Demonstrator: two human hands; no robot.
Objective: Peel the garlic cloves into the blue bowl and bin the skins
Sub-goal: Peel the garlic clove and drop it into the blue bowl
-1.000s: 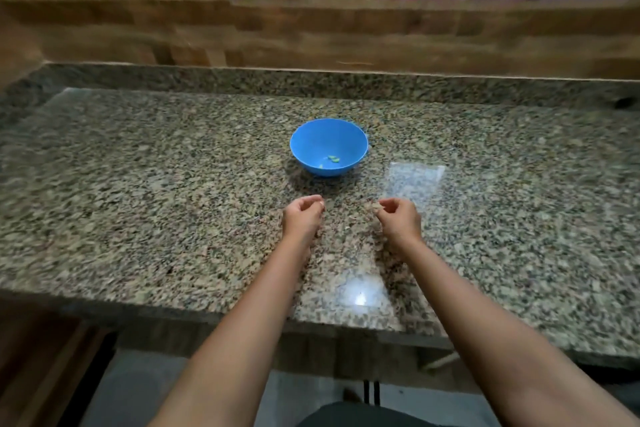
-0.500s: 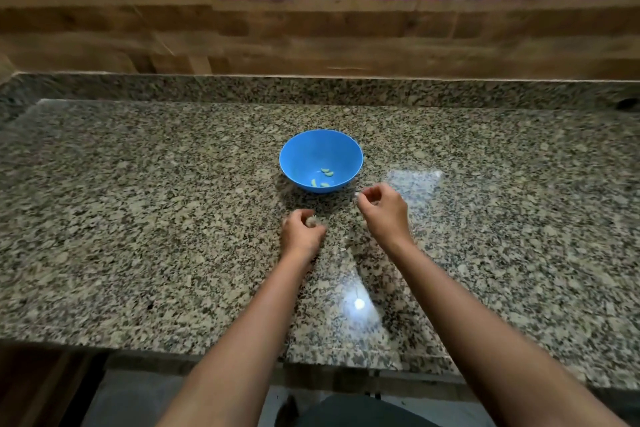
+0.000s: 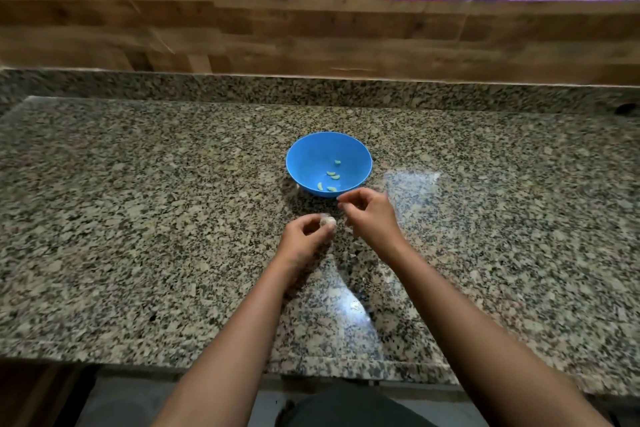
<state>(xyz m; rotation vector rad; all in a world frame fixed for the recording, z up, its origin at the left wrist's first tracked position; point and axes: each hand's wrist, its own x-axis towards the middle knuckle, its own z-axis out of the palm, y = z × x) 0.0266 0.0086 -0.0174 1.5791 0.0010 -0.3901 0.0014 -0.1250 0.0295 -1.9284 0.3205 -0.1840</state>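
While left hand point(image 3: 304, 236) fingers pinch a garlic clove point(image 3: 327, 220) at frame centre, right hand point(image 3: 369, 210) pinches, possibly skin, nearer the blue bowl point(image 3: 301, 156) directly above

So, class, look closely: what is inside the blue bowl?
Inside the blue bowl lie five small pale peeled garlic cloves, loose on the bottom. The near wall hides the inside directly behind it, so anything there cannot be seen.
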